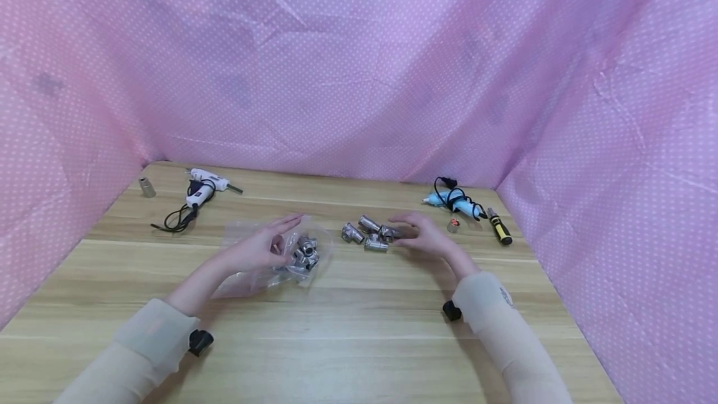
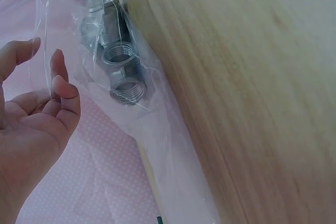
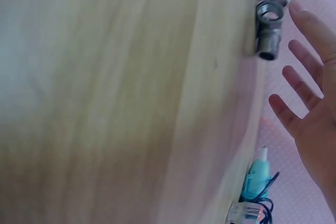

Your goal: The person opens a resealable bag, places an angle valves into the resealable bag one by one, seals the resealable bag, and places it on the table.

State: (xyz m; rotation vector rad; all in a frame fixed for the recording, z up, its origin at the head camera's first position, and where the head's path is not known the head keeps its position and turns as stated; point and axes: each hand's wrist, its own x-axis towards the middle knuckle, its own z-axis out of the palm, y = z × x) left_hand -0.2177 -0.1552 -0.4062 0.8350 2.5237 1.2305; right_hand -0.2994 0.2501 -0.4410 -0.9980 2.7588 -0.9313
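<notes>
A clear plastic bag [image 1: 241,283] lies left of the middle of the table, with several threaded metal pipe fittings [image 1: 306,253] inside it. Over the bag is my left hand [image 1: 258,249], its fingers loosely bent and its thumb apart from them. In the left wrist view, these fingers [image 2: 65,90] overlap the bag's edge beside the fittings. More metal tee fittings [image 1: 370,224] lie loose in a cluster to the right of the bag. My right hand [image 1: 423,237] is at the cluster's right side, fingers spread and thumb close to the nearest fitting [image 3: 269,40].
At the back left are a white glue gun [image 1: 199,195] with its black cord and a metal cylinder [image 1: 147,187]. A blue glue gun [image 1: 462,204], a small metal piece [image 1: 453,226] and a yellow-black screwdriver [image 1: 499,227] lie at the right. Pink dotted cloth [image 1: 348,80] surrounds the table.
</notes>
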